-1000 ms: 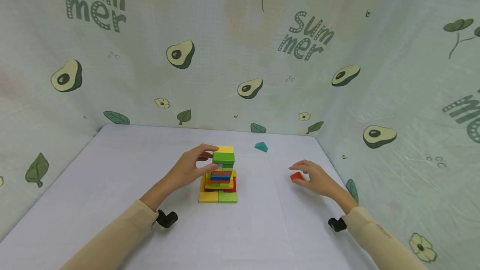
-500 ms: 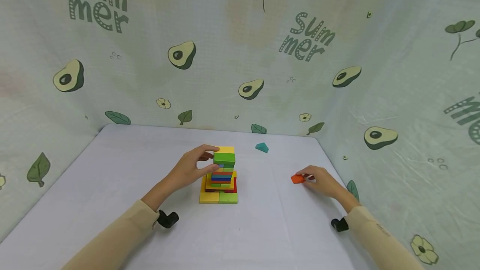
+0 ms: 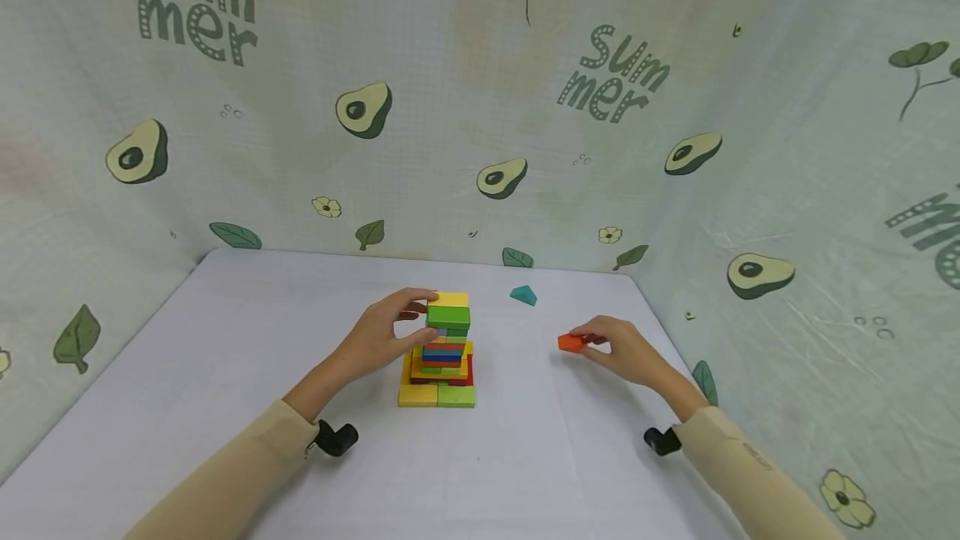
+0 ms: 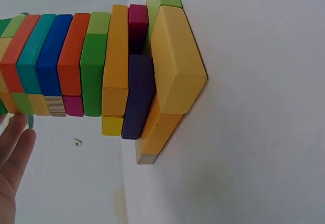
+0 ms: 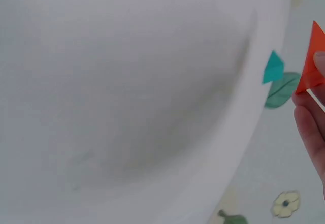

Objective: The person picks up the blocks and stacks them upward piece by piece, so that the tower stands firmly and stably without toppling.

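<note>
A tower of stacked coloured wooden blocks (image 3: 442, 361) stands on the white table, widest at its base. Beside its upper part is my left hand (image 3: 378, 336), forefinger at the yellow top block (image 3: 450, 299) and thumb at the side of the stack. In the left wrist view, extended fingers (image 4: 15, 145) touch the tower's edge. My right hand (image 3: 618, 348) pinches a small orange faceted block (image 3: 571, 343) above the table, right of the tower. The right wrist view shows this orange block (image 5: 314, 61) between thumb and fingers, partly cut off by the frame.
A teal faceted block (image 3: 523, 295) lies near the table's back edge, between tower and right hand. A printed cloth (image 3: 427, 190) hangs behind the table (image 3: 300, 290) and along its sides.
My right hand has taken hold of the orange block, lifted it, and moved it left toward the tower. The left hand and the tower stay where they were.
</note>
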A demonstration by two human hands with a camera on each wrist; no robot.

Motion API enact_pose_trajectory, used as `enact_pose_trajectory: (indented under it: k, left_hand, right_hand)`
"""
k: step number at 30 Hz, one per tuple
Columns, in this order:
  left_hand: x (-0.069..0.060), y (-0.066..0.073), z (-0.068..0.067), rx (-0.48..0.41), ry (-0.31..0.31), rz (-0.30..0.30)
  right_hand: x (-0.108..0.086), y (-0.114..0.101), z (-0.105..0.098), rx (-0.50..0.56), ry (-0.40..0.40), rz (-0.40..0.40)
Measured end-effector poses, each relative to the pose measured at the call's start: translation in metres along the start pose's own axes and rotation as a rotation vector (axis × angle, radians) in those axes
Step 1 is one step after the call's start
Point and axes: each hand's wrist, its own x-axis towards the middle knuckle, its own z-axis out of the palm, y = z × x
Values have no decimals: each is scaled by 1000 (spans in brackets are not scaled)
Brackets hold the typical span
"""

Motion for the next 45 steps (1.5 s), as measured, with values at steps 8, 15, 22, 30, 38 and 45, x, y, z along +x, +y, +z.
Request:
enact_pose_trajectory:
  k: [8, 15, 22, 30, 38, 45]
  left_hand:
    - [0, -2, -1, -4, 2, -5]
    - [-1, 0, 2, 2, 12, -22]
    - [-2, 2, 4, -5, 25, -42]
    - [-1, 0, 6, 4, 30, -7]
    - [0, 1, 6, 14, 38, 32]
    - [-2, 0, 7, 28, 45, 28]
  right_hand:
    - [48, -80, -14, 79, 76, -148]
    - [85, -133, -16, 102, 98, -196]
    - [115, -158, -7, 130, 76, -236]
    - [132, -165, 4, 130, 25, -208]
    - [136, -167, 7, 144, 31, -201]
    - [138, -168, 11, 160, 25, -197]
